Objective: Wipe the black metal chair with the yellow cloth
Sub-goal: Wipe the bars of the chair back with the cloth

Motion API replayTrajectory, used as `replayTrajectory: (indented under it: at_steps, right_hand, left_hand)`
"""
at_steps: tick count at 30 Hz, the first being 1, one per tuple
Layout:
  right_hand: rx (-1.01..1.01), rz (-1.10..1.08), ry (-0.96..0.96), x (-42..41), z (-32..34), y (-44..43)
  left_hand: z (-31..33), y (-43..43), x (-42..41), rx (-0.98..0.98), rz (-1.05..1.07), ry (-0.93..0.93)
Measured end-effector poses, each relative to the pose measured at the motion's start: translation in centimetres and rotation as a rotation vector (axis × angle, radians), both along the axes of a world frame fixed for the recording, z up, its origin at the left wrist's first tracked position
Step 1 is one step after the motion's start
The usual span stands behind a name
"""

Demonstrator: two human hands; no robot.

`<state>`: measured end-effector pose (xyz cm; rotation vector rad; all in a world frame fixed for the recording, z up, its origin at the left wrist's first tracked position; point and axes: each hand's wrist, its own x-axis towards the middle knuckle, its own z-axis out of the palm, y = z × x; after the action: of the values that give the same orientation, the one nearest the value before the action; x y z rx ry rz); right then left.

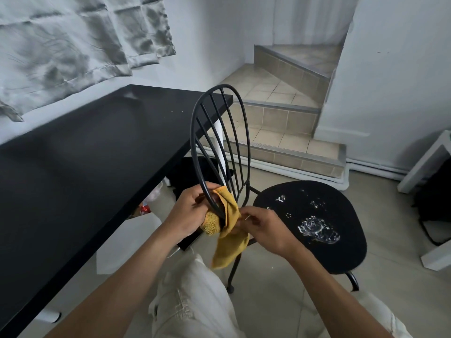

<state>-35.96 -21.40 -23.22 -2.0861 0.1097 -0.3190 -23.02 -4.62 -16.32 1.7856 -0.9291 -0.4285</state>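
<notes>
Head view, left hand, right hand gripping yellow cloth on chair rim

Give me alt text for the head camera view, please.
A person's left hand grips a yellow cloth around the lower backrest rim of a black metal chair, while the right hand pinches the cloth beside it. Clear liquid pools on the seat.

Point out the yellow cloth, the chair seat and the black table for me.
yellow cloth [230, 250]: head view, its hanging lower end.
chair seat [339, 258]: head view, bare patch on its near side.
black table [97, 154]: head view, middle of its top.
</notes>
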Motion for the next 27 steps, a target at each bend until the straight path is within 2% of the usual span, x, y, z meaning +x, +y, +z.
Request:
replayTrajectory:
  at_steps: [5, 9, 11, 14, 17, 19, 21, 22, 23, 25, 27]
  right_hand:
    - [0.473, -0.257, -0.145, -0.7, 1.8, 0.4]
    - [0.618, -0.405, -0.142, 0.3, 1.6, 2.7]
    - [0.587, -0.400, -0.135, 0.7, 1.3, 3.5]
    - [0.496, -0.197, -0.115, 0.2, 0.7, 3.9]
    - [0.176, -0.030, -0.020, -0.7, -0.1, 3.6]
    - [-0.024, -0.072, -0.003, -0.7, -0.4, 3.3]
    - [-0.009, -0.217, -0.043, -0.6, -0.4, 2.8]
    - [0.081, -0.290, -0.060, -0.8, -0.5, 2.5]
    - [0.257, -0.347, -0.066, -1.0, -0.5, 2.0]
    - [0.792, -0.369, -0.088, -1.5, -0.6, 1.1]
    - [1.172, -0.368, -0.138, -2.0, -0.8, 0.3]
  left_hand:
    - [0.4, 1.4, 1.1, 0.069, -0.008, 0.087]
    - [-0.4, 2.3, 0.4, 0.234, -0.094, 0.168]
    - [-1.4, 2.5, -0.4, 0.290, -0.114, 0.193]
    - [-2.8, 2.7, -0.9, 0.335, -0.080, 0.186]
    - [-3.5, 3.0, -0.9, 0.372, -0.015, 0.152]
    - [-4.0, 2.9, -1.0, 0.425, 0.053, 0.150]
    - [-4.5, 2.8, -1.6, 0.520, 0.065, 0.147]
    - [-4.7, 2.7, -2.0, 0.577, 0.035, 0.137]
    - [-4.9, 2.6, -2.5, 0.628, -0.015, 0.133]
    - [-4.9, 2.3, -3.5, 0.678, -0.109, 0.147]
    - [-5.0, 1.6, -4.4, 0.685, -0.162, 0.145]
